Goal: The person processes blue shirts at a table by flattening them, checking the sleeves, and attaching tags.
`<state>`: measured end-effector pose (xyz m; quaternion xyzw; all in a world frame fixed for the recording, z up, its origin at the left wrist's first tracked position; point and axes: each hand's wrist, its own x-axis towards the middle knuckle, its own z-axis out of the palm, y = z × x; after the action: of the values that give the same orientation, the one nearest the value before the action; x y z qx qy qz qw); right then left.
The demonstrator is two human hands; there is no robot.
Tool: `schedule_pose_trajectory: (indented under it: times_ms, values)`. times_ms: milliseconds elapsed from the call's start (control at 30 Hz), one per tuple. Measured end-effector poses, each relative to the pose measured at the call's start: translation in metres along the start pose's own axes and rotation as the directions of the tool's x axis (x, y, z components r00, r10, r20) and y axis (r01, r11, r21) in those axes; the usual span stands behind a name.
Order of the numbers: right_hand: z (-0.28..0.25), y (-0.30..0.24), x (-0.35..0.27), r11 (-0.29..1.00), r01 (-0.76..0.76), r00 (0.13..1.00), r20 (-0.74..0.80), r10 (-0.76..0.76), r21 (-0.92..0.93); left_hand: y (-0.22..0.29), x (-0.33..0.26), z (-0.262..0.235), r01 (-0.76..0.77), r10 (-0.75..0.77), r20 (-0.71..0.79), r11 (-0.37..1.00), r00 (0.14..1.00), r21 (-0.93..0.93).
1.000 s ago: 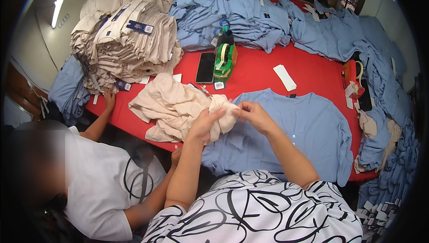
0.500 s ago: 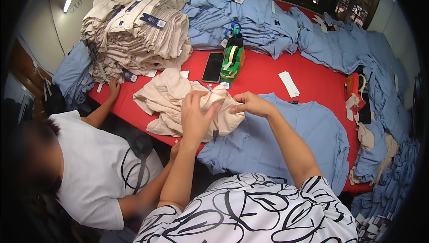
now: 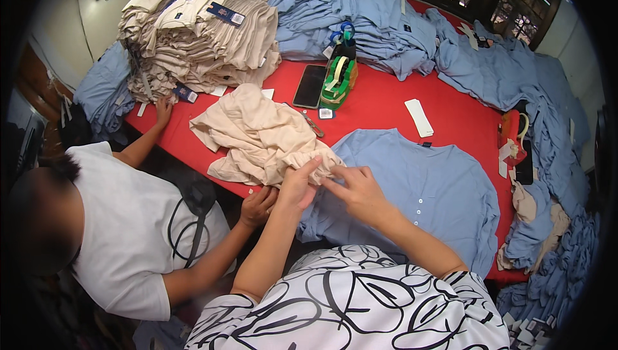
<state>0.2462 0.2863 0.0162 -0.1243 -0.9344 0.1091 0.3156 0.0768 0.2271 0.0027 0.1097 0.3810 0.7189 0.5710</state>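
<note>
A crumpled cream garment (image 3: 248, 134) lies on the red table in front of me. My left hand (image 3: 301, 182) is closed on its near right end, thumb on top of the gathered cloth. My right hand (image 3: 357, 190) pinches the same edge from the right, its fingertips at the fabric. Partly beneath that end a light blue shirt (image 3: 444, 189) is spread flat, its row of white buttons showing. Just beyond the cream garment lies a small metal tool (image 3: 314, 124), perhaps thread snips, beside a white tag (image 3: 326, 113).
A co-worker in a white shirt (image 3: 138, 215) stands at left, one hand (image 3: 259, 207) near the cream cloth. Behind are a cream garment stack (image 3: 199, 47), blue garments (image 3: 354, 21), a phone (image 3: 309, 86), a green tape dispenser (image 3: 339, 83), white tags (image 3: 418, 118) and a red dispenser (image 3: 513, 137).
My hands have lowered toward me with the cream garment's edge, which was held up before. The metal tool and blue shirt's buttons now show. The co-worker's near hand has moved up to the cloth.
</note>
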Motion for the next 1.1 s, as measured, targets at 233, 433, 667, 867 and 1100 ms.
schedule_pose_trajectory:
  times_ms: [233, 433, 667, 867, 1100]
  values:
    - [0.003, 0.013, -0.001, 0.784, -0.375, 0.85, -0.155, 0.504, 0.494, -0.012, -0.006, 0.013, -0.191, 0.175, 0.079, 0.933, 0.981, 0.306]
    - [0.0, 0.012, 0.006, 0.775, -0.371, 0.851, -0.147, 0.504, 0.511, -0.018, -0.008, 0.01, -0.255, 0.242, 0.086, 0.875, 0.966, 0.411]
    - [0.0, 0.018, 0.005, 0.913, -0.329, 0.922, -0.129, 0.366, 0.24, -0.02, -0.016, 0.02, -0.304, 0.403, 0.149, 0.355, 0.903, 0.884]
    - [0.002, 0.022, 0.005, 0.94, -0.297, 0.939, -0.13, 0.319, 0.166, -0.023, -0.014, 0.024, -0.269, 0.388, 0.119, 0.36, 0.914, 0.893]
    - [0.018, 0.023, -0.012, 0.394, -0.36, 0.652, -0.075, 0.755, 0.846, -0.027, -0.006, 0.015, -0.255, 0.277, 0.06, 0.748, 0.959, 0.612]
